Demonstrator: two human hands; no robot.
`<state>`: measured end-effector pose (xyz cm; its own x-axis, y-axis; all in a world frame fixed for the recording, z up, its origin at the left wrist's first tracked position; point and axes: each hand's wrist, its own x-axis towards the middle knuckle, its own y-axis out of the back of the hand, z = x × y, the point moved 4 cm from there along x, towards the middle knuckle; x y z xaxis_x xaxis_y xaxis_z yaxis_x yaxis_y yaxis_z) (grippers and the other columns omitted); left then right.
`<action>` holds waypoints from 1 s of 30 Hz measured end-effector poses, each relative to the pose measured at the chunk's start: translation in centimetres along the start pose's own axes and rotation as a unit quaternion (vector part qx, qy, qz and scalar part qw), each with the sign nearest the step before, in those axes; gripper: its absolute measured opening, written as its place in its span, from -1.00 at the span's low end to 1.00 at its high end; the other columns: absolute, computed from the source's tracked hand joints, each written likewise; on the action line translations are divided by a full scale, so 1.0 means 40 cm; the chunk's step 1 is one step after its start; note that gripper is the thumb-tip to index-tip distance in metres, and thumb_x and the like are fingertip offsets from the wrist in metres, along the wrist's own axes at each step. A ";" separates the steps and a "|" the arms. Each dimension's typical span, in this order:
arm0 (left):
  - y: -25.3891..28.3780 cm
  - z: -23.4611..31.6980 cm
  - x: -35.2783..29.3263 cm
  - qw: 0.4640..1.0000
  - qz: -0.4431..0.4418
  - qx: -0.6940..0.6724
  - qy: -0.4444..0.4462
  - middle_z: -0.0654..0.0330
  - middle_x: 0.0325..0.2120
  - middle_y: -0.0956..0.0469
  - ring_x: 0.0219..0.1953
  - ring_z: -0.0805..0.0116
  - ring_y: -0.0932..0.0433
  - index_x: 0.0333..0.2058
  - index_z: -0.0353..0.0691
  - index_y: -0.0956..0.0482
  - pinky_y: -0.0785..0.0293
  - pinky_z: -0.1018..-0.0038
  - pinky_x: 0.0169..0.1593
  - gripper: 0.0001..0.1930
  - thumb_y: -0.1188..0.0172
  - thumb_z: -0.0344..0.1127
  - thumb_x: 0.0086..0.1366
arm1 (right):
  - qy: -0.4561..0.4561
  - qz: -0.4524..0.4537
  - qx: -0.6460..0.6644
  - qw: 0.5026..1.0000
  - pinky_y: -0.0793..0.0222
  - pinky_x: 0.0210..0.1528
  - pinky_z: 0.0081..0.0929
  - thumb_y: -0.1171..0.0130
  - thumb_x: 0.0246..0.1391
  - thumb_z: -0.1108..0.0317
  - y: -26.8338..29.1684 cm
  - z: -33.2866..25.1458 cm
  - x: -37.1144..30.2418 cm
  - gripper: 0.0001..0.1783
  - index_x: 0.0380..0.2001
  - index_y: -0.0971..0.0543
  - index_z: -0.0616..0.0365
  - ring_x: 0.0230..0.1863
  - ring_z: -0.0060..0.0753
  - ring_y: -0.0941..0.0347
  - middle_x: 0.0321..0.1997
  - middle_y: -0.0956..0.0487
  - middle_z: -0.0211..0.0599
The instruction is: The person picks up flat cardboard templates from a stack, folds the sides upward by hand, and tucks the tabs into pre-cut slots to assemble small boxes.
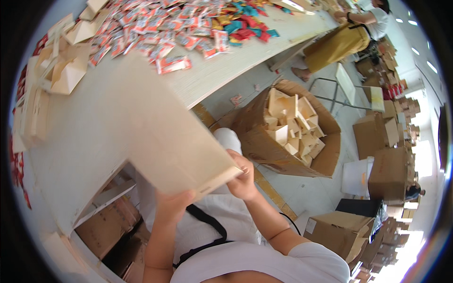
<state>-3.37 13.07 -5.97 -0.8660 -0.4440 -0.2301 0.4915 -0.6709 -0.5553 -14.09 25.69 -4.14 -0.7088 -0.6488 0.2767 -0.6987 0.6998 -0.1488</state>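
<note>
Lying at ten o'clock, folded cream boxes [68, 75] line the table [71, 162]. Packets [160, 30] spread at eleven. Just left of centre slants a flat cream carton [174, 141]; the left hand [173, 206] pinches its edge at its six o'clock, the right hand [242, 177] its corner at four. A brown box [255, 129] of cream pieces stands near three.

No legible text; red-white sachets [173, 64] too blurred.
</note>
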 end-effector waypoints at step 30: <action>0.081 -0.106 -0.066 0.982 -0.157 -0.010 0.102 0.26 -0.46 -0.44 -0.48 0.58 -0.34 -0.31 -0.29 -0.40 -0.30 0.62 -0.45 -0.81 -0.08 -0.43 0.04 | -0.094 0.326 0.060 0.939 0.03 -0.55 -0.73 0.13 0.16 0.21 0.139 0.004 -0.008 -0.64 -0.70 -0.30 0.02 -0.59 -0.83 -0.04 -0.64 -0.26 -0.67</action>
<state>0.14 14.61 -10.56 -0.9763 -0.0874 -0.1980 0.1962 -0.7436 -0.6392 -17.78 29.75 -5.19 -0.9863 -0.1442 -0.0805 -0.1090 0.9348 -0.3381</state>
